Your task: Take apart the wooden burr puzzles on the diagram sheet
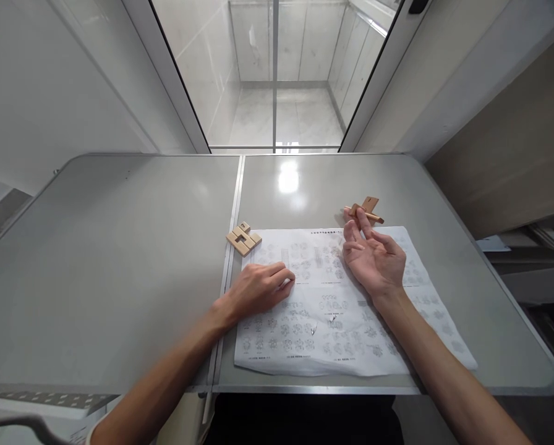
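A large white sheet printed with small diagrams (305,337) lies on the grey table. My left hand (263,285) rests on its left part, fingers curled together; whether anything is between the fingertips is hidden. Just beyond that hand, several light wooden pieces fitted together (243,239) lie at the sheet's upper left corner. My right hand (374,256) is palm up over the sheet's right part, fingers partly spread. Its fingertips touch a small group of brown wooden pieces (370,210) beyond the sheet's top edge, one of them a thin stick.
The grey folding table (119,266) has a metal seam (233,216) running front to back, left of the sheet. Behind it stands a glass door (295,117). Shelves with papers (527,241) are at the right, beyond the table edge.
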Motion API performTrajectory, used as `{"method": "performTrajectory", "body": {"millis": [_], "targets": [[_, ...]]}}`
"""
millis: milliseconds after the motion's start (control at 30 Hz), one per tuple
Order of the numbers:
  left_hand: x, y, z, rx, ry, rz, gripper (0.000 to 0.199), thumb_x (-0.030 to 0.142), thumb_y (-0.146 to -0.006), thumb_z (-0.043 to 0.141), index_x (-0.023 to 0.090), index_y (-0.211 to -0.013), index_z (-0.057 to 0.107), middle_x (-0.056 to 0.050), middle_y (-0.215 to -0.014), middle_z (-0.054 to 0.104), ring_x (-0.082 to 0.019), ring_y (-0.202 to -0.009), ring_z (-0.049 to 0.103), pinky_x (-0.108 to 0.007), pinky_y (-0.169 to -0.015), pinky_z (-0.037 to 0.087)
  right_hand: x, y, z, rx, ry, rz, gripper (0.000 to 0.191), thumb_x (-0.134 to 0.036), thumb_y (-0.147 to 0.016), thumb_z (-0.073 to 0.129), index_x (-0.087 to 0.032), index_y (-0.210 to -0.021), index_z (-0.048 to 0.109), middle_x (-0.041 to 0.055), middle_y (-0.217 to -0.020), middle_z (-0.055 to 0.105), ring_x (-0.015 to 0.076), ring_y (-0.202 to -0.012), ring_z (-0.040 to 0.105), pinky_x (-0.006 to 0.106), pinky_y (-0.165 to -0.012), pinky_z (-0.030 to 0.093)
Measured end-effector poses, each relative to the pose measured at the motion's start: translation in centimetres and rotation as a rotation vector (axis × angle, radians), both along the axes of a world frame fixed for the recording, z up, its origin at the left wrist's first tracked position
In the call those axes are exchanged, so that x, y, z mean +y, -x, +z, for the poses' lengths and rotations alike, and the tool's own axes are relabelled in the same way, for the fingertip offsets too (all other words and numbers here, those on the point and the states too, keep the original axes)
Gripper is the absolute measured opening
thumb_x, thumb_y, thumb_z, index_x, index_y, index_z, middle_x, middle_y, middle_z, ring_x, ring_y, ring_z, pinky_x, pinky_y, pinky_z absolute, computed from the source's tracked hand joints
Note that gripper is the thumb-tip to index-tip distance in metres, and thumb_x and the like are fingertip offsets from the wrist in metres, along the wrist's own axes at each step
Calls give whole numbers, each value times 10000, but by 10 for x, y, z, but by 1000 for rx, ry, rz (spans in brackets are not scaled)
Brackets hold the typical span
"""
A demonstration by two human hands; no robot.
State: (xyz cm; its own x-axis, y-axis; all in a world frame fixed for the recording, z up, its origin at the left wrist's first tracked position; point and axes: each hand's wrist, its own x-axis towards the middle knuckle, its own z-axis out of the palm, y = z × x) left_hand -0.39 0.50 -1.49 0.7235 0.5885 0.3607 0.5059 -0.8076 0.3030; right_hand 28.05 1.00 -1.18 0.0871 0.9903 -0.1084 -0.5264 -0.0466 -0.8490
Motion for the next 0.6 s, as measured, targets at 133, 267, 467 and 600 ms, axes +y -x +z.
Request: {"method": "performTrajectory", "body": {"millis": [133, 267, 467, 600], "targets": [[0, 0, 0, -2, 7, -3, 156, 158, -1021, 548, 190, -931, 671, 17, -814, 726, -89, -571, 554, -254, -541, 400, 1, -2, -3, -124, -7, 10, 479, -377, -949, 531, -347, -1408, 665, 34, -1610, 531, 322, -1479, 510, 339, -687, 565], [0, 0, 0, 2, 18, -3, 163, 160, -1026, 543, 188, -935, 674, 15, -820, 728, -86, -570, 552, -252, -541, 401, 2, -2, -4, -48, 12, -7, 434, -362, -919, 586, -365, -1331, 723, 13, -1589, 561, 299, -1358, 583, 346, -654, 562], [-1, 0, 2, 7, 28, 3, 149, 155, -1025, 552, 186, -939, 670, 18, -825, 727, -86, -575, 549, -248, -548, 402, 3, 0, -5, -84, 30, -14, 440, -337, -952, 561, -335, -1362, 719, 21, -1600, 554, 268, -1197, 645, 313, -624, 526], [-1, 0, 2, 11, 37, 2, 150, 151, -1025, 547, 187, -944, 669, 15, -828, 727, -86, -579, 558, -249, -550, 402, 4, 0, -10, -66, 31, -20, 406, -325, -965, 569, -324, -1335, 735, 20, -1608, 556, 250, -1112, 653, 307, -590, 500]]}}
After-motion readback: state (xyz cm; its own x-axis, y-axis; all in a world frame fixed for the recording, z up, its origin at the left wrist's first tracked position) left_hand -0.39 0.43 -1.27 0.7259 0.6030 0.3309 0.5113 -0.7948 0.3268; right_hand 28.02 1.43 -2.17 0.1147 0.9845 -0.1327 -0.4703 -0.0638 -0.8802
